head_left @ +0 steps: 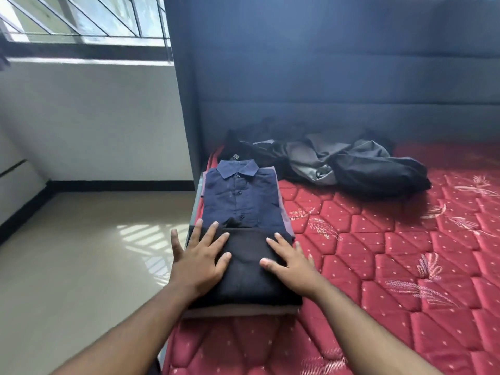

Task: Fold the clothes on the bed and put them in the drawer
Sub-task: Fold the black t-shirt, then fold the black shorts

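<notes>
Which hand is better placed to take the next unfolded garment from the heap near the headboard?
Probably the right hand: the unfolded heap lies on its side, beyond the folded black garment. The left hand is farther away.

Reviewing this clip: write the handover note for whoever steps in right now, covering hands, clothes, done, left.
Left hand and right hand: both flat and open, pressing the folded black garment at the mattress edge.
Done: black garment folded; folded navy shirt lies just beyond it.
Left: the crumpled grey and black clothes by the headboard still need folding. No drawer in view; nothing stowed yet.
</notes>
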Available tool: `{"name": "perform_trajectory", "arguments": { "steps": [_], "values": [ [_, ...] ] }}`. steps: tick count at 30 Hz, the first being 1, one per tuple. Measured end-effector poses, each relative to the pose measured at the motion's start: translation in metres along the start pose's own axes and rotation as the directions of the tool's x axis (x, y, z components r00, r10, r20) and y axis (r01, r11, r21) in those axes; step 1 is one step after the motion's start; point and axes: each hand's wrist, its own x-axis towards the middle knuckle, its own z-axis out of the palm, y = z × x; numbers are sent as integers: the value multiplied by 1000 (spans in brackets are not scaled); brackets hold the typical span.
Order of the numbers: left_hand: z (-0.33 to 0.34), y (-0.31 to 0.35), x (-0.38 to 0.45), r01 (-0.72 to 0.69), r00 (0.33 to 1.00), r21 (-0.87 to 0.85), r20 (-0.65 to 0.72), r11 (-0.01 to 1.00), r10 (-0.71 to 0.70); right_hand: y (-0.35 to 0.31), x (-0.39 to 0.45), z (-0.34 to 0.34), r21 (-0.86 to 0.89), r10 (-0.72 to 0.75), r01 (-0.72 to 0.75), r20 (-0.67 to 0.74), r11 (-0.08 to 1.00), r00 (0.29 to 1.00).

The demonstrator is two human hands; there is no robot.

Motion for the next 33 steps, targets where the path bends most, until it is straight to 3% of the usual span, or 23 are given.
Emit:
{"name": "perform_trajectory", "arguments": {
  "steps": [2, 4, 7, 10, 14, 16, 19, 25, 29, 33],
  "values": [
    [-22, 8, 24, -26, 992, -23, -123, 999, 23, 0, 13, -26, 33, -28, 32, -121, 999, 992],
    [-37, 22, 63, -82, 981, -49, -181, 995, 72, -1, 31, -51, 11, -59, 62, -157, 998, 986],
    [-47, 54, 149, -96, 986, -106, -149, 990, 80, 3, 82, -89, -119, -102, 88, -114, 989, 988],
    [-41, 80, 245, -147, 980, -52, -141, 988, 138, 10, 156, -121, -314, -147, 101, -127, 944, 981],
    [17, 77, 357, -91, 995, -27, -47, 995, 90, 35, 281, -147, -544, -178, 36, -210, 838, 961],
    [68, 61, 372, -17, 1000, -19, 4, 1000, 17, 46, 333, -145, -610, -153, -9, -212, 792, 965],
    [111, 53, 362, 2, 999, 41, -37, 999, 0, 55, 380, -124, -707, -218, 41, -161, 706, 963],
    [113, 56, 368, 3, 999, 73, -53, 997, 0, 71, 450, -127, -731, -185, 32, -130, 681, 974],
    [117, 52, 368, 0, 996, 94, -92, 996, 9, 78, 483, -148, -773, -197, -30, -199, 634, 960],
    [116, 45, 368, 10, 997, 163, -75, 987, 2, 108, 480, -184, -758, -104, -142, -267, 636, 958]
  ]
}}
